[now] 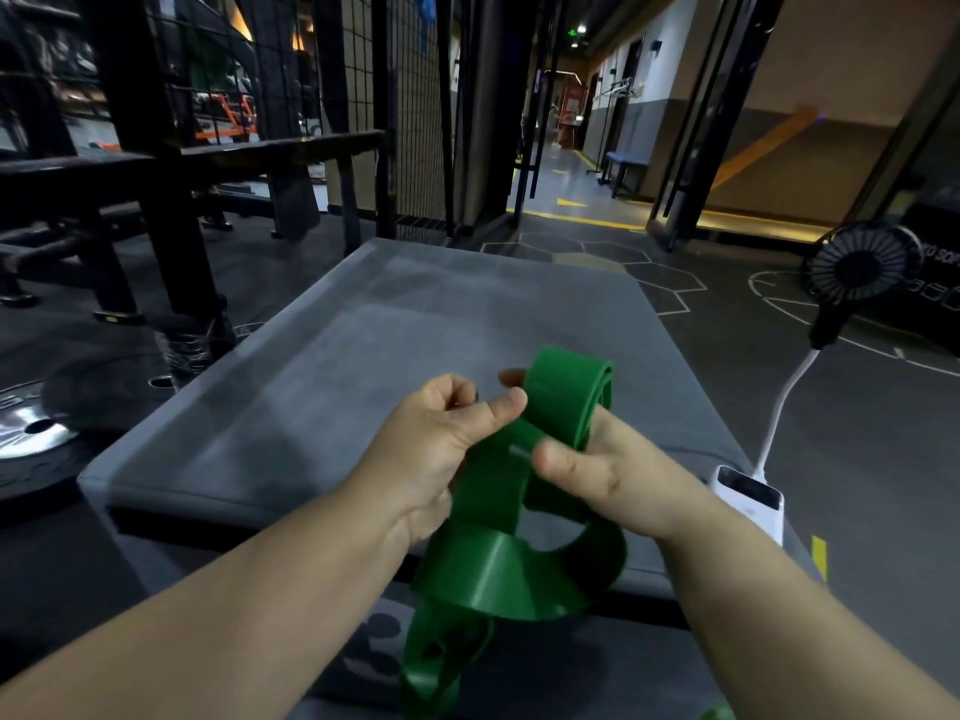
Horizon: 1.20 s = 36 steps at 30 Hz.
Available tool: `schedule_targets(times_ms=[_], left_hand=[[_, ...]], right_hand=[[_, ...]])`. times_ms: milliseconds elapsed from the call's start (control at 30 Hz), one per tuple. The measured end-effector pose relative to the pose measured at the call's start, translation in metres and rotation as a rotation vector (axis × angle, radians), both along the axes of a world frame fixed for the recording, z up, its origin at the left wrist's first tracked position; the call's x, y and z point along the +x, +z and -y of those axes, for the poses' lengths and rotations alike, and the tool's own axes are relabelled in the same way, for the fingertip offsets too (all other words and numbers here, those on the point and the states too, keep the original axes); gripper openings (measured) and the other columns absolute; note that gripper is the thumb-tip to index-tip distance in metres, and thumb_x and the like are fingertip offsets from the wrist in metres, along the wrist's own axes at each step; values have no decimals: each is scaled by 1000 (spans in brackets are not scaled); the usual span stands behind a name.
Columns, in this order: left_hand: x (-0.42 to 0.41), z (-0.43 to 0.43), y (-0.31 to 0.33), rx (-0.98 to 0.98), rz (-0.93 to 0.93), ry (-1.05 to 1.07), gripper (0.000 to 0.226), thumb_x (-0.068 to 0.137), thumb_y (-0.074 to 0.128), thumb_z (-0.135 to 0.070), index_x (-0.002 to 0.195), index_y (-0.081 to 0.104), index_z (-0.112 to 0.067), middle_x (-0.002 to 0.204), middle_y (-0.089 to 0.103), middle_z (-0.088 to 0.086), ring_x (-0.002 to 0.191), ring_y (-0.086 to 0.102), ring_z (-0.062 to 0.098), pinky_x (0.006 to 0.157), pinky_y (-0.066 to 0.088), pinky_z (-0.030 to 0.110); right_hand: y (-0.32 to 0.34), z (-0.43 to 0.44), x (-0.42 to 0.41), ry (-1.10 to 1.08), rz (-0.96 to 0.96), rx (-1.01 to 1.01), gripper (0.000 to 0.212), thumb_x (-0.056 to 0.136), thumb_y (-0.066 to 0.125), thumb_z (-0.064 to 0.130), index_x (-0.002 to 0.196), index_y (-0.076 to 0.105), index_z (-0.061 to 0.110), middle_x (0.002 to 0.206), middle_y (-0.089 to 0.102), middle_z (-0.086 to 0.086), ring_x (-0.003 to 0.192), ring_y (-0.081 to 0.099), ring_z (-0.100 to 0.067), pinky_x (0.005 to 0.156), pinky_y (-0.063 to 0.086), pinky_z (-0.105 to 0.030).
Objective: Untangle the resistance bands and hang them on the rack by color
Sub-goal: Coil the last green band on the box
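Evidently the green resistance band (498, 563) looks soft and light (grippy too); left hand (441, 444) and right hand (608, 480) pinch its flat loops.

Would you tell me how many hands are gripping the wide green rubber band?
2. The left hand pinches the wide green rubber band near its upper loop; the right hand grips it alongside, thumb on top. No others show.

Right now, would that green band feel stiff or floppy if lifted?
Probably floppy: the green band sags in loose loops below the left hand and right hand. Likely light, since a pinch holds it up.
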State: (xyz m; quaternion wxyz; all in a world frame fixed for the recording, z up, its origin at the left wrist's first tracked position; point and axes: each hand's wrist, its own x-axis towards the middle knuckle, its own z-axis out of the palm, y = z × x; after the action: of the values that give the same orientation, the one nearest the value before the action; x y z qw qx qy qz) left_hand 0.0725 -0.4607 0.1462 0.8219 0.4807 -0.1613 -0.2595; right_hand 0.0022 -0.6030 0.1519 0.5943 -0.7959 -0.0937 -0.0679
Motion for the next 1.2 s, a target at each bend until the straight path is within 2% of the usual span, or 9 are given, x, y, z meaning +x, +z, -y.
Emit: schedule_targets(times_ms=[167,333,400,500,667,833,933,1033,1200], left_hand=[[1,0,-6,72,-1,-27,36,67,73,-19,68,36,-15,56,51,4,47,55,14,43,44,21],[13,-1,-16,266,43,-120,16,96,53,-25,100,56,-10,93,67,11,87,66,24,79,55,39],[14,-4,-23,408,101,-300,44,97,43,-43,129,54,-15,123,65,9,115,61,25,104,44,45],[10,-5,-27,492,136,-421,81,78,45,-68,143,44,-19,142,51,-3,134,44,16,117,25,40],[15,-7,-29,564,217,-499,54,93,60,-29,142,41,-16,142,50,-2,127,48,13,115,30,34],[8,-8,-37,686,351,-670,42,80,65,-9,116,56,-28,124,64,4,113,62,21,99,50,33],[1,-4,-41,731,328,-706,38,85,71,-29,120,55,-33,128,61,-5,117,59,14,105,45,33],[-5,-1,-37,803,303,-673,80,75,62,-68,141,45,-27,141,52,-7,129,49,14,113,33,33],[-1,-1,-39,863,379,-603,25,93,62,-28,117,62,-22,119,68,0,109,65,17,99,48,28]], right_hand=[[10,6,0,50,-32,-167,39,68,83,9,101,63,19,89,71,14,90,67,-2,77,49,-15],[13,15,-2,-90,99,-122,53,55,89,42,91,61,14,82,69,10,84,67,-8,74,50,-20],[16,18,-2,-168,178,-75,61,52,87,51,90,59,12,79,66,9,79,65,-9,70,50,-20],[19,23,-3,-362,298,-67,75,43,87,60,91,56,12,77,64,6,75,63,-9,69,53,-25],[22,32,-4,-605,361,194,48,47,85,49,81,60,29,67,63,10,69,61,-16,74,55,-52],[24,29,-8,-708,394,238,42,48,84,51,72,58,28,66,57,1,66,58,-21,71,55,-54],[27,29,-8,-730,424,306,38,49,86,46,71,58,32,62,55,7,62,57,-17,65,54,-42],[30,32,-6,-718,452,437,44,59,83,29,91,54,22,60,59,13,60,59,-11,60,53,-32],[30,33,-6,-739,469,464,41,60,82,25,90,54,23,65,59,13,65,60,-11,68,54,-35]])
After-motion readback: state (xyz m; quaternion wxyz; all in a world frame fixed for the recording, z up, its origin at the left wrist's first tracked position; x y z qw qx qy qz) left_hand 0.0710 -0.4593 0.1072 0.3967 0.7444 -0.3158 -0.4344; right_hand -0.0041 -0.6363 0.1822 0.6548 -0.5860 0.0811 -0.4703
